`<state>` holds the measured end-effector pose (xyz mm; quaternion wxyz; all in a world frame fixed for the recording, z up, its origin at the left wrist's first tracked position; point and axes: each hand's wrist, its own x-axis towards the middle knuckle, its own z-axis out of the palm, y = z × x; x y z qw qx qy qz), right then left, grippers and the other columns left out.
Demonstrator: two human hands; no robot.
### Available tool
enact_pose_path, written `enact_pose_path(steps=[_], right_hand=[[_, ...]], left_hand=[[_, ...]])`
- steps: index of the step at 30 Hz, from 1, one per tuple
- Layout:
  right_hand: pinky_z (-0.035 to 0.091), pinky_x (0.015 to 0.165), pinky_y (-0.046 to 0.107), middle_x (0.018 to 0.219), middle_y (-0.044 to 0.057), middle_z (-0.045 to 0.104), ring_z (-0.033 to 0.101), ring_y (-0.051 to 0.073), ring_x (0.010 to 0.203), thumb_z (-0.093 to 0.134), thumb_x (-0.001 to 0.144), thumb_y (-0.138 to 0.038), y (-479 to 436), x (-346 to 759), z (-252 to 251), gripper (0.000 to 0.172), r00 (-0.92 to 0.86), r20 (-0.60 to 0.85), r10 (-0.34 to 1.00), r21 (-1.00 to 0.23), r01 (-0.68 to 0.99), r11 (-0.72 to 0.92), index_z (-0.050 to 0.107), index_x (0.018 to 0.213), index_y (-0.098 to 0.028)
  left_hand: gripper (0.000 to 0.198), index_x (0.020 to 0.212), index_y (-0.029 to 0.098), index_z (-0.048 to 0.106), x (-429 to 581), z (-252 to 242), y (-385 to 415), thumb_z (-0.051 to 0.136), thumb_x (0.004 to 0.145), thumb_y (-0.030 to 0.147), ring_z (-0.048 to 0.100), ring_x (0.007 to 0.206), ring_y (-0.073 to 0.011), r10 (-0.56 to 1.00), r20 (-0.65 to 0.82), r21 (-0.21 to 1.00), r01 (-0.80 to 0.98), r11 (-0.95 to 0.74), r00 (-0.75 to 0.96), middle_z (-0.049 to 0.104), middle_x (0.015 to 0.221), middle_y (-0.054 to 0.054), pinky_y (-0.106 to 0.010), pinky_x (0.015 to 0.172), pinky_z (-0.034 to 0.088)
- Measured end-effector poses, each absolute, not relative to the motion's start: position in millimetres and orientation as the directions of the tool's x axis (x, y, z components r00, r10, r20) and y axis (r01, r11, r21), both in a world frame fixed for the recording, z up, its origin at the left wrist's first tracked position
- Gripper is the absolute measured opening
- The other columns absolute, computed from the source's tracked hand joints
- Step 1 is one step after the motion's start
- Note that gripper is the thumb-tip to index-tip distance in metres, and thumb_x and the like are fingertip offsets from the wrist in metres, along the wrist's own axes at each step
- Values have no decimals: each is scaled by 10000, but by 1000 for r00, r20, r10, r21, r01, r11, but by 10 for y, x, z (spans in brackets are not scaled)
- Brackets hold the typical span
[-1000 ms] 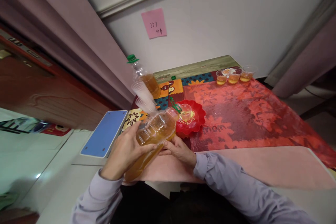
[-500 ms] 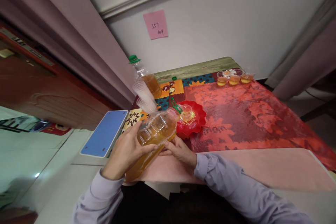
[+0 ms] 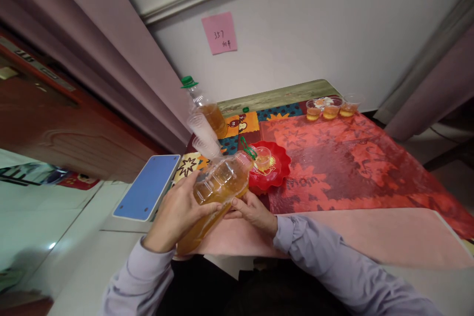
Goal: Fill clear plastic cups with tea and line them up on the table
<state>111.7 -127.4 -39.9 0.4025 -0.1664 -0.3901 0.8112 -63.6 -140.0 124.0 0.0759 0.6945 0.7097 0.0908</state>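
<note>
Both hands, left hand (image 3: 177,212) and right hand (image 3: 252,211), grip a tilted bottle (image 3: 217,190) of amber liquid, its neck over the small cup (image 3: 262,157) on the red plate (image 3: 276,172) just beyond; pouring stage, judged; levelling the bottle before overflow comes next.

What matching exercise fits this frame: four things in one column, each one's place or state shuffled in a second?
Things:
1. tilted bottle
2. capped bottle
3. red dish
4. three filled cups

Places or states:
A. far edge of the table
B. held in left hand and right hand
C. upright, behind stacked cups
D. under a small clear cup

Pairs: 1-B, 2-C, 3-D, 4-A
</note>
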Motion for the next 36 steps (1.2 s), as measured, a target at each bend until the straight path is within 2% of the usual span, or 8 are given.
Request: enact_pose_path(steps=[7, 16, 36], right_hand=[[660, 952, 476, 1362, 108, 677, 737, 251, 1159, 771, 884, -640, -1265, 1095, -432, 658, -621, 41, 783, -767, -522, -373, 508, 1345, -251], [650, 977, 508, 1343, 99, 679, 730, 259, 1167, 757, 899, -636, -1270, 1097, -420, 619, -619, 46, 784, -772, -521, -365, 519, 1334, -266], [651, 972, 510, 1368, 107, 684, 741, 267, 1167, 758, 888, -657, -1268, 1091, -403, 655, -620, 55, 783, -767, -528, -364, 517, 1356, -266]], left_hand=[[943, 1426, 168, 595, -627, 1244, -1407, 828, 675, 689, 718, 1206, -384, 999, 38, 222, 975, 4, -13, 726, 1363, -180, -507, 1007, 589], [922, 1443, 165, 590, -654, 1212, -1407, 840, 684, 627, 703, 1244, -383, 999, 47, 229, 973, 6, -17, 709, 1397, -189, -521, 1052, 568], [977, 1439, 163, 582, -644, 1230, -1397, 841, 652, 681, 695, 1247, -376, 999, 17, 276, 961, 28, -35, 709, 1392, -183, -531, 1060, 552]])
